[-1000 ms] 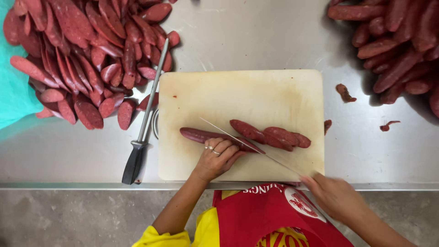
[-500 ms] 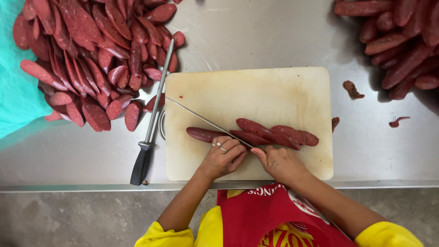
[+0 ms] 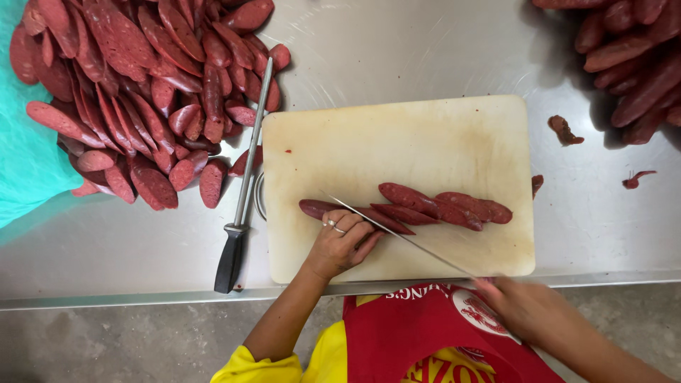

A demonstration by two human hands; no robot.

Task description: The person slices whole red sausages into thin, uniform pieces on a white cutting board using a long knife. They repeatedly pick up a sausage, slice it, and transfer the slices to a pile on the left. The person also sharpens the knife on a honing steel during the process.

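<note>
On the pale cutting board (image 3: 397, 135), near its front edge, lies a dark red sausage (image 3: 319, 208), its right part already cut into long slanted slices (image 3: 443, 206) that lean on one another toward the board's right edge. The left hand (image 3: 339, 245) rests on the uncut left end, fingers curled down and pressing it to the board, a ring on one finger. The right hand (image 3: 528, 312) sits past the front edge of the counter (image 3: 425, 50), over a red apron (image 3: 418, 333), closed around the handle of a long thin knife (image 3: 397, 234); the hand is blurred, so the finger grip cannot be read closely. The blade runs diagonally up-left across the board and meets the sausage just beside the left fingertips. Left of the board a sharpening steel (image 3: 245, 184) with a black handle lies alongside the board's left edge, its tip reaching into a large heap of sliced sausage (image 3: 142, 85) at the counter's back left. A turquoise cloth (image 3: 25, 170) covers the far left edge. Whole sausages (image 3: 631, 57) are piled at the back right corner, with a few red scraps (image 3: 564, 130) on the steel between them and the board.
</note>
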